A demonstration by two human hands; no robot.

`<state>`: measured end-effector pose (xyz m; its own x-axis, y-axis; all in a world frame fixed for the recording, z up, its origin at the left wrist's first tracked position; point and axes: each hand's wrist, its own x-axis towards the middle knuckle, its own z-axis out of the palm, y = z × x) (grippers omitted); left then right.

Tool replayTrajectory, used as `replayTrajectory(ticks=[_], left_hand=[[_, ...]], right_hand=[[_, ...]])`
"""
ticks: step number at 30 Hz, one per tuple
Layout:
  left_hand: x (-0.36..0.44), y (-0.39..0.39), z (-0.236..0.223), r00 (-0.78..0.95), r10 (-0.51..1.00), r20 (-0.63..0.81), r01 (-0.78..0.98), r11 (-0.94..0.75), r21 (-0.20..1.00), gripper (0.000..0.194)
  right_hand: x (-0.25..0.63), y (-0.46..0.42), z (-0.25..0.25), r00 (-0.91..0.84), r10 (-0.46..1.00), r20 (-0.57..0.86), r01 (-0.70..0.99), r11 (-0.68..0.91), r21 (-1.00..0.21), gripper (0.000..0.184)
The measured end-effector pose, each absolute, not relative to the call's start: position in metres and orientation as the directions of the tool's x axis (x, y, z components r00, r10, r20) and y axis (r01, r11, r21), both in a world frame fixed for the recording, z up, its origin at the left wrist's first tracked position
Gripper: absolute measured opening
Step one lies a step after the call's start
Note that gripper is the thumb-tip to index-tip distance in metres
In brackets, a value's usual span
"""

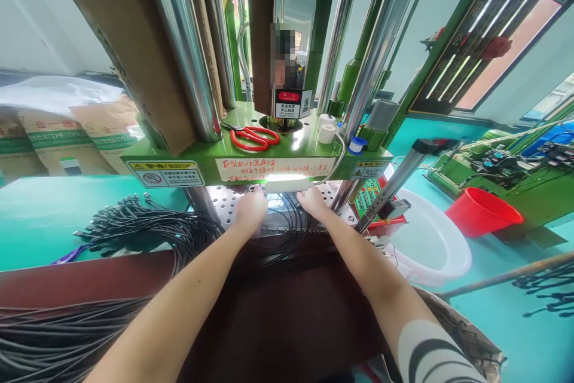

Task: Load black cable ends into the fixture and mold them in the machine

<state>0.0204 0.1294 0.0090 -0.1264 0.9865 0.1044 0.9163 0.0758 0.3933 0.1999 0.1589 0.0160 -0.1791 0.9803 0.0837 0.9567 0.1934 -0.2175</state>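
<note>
In the head view, the left hand [252, 210] sat near seven o'clock and the right hand [314, 201] near five, fingers curled; their exact opening and any hold could not be told. Black cables [293, 218] lay between them, trailing toward six. Good work seemed to need untangled cables and fingers clear of the green plate [210, 171] above.

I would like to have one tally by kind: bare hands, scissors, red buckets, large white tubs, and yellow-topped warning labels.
Left hand and right hand: 2
Red-handled scissors: 1
Red bucket: 1
Large white tub: 1
Yellow-topped warning labels: 2
Total: 7
</note>
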Motion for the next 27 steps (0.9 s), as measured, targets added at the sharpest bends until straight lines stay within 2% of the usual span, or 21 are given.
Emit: replayTrajectory(ticks=[5,11,13,16,27], left_hand=[[0.021,0.129,0.014,-0.142,0.982,0.124,0.939,0.094,0.330,0.036],[0.041,0.122,0.034,-0.172,0.956,0.237,0.937,0.085,0.338,0.042],[0.047,0.122,0.035,-0.153,0.962,0.229,0.936,0.067,0.344,0.043],[0.047,0.124,0.032,-0.117,0.977,0.179,0.940,0.051,0.336,0.035],[0.043,0.129,0.017,-0.039,0.969,0.246,0.954,-0.037,0.297,0.037]], right_hand=[[0.199,0.158,0.022,-0.210,0.974,0.087,0.963,0.221,-0.156,0.034],[0.189,0.148,0.043,-0.281,0.956,0.088,0.953,0.289,-0.090,0.032],[0.183,0.144,0.046,-0.307,0.948,0.081,0.947,0.313,-0.068,0.030],[0.177,0.142,0.044,-0.326,0.942,0.077,0.943,0.330,-0.043,0.029],[0.173,0.152,0.030,-0.328,0.939,0.107,0.940,0.335,-0.060,0.032]])
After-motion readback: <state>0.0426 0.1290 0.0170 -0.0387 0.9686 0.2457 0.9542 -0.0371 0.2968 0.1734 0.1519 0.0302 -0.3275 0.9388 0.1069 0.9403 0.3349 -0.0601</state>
